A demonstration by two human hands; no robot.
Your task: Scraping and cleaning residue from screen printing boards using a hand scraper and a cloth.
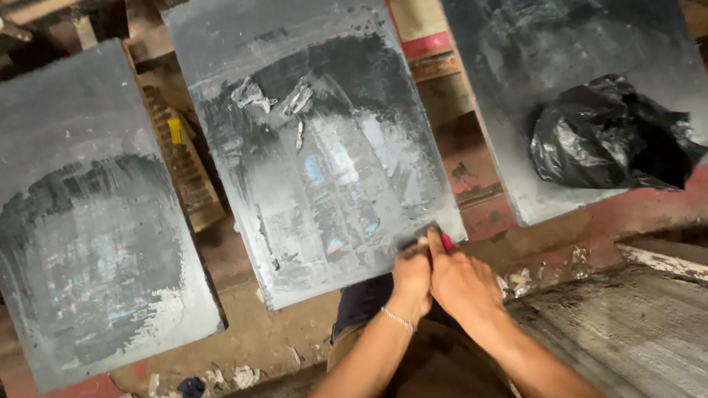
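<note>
- Both forearms come up from the bottom of the view and meet at the lower right corner of the middle slab (316, 143), so the 2 hands press on 1 spot together.
- Left hand (411, 277), a thin bracelet (397, 318) at its wrist, is curled closed against the right hand; what lies inside its fingers cannot be told.
- Right hand (460, 282) is closed too, thumb up along the slab's edge, and a small pink thing (447, 242) peeps out beside it, seemingly pinched there.
- Middle slab is dark grey, tilted on a wooden frame, with pale scraped streaks and torn paper scraps (251, 93) stuck near its top.
- Left slab (76, 204) leans the same way, well apart from the hands, its lower half rubbed pale.
- Right slab (560, 31) bears a crumpled black plastic bag (610, 132), resting low where the slope would let it settle.
- Paper bits (217, 378) lie on the floor below.
</note>
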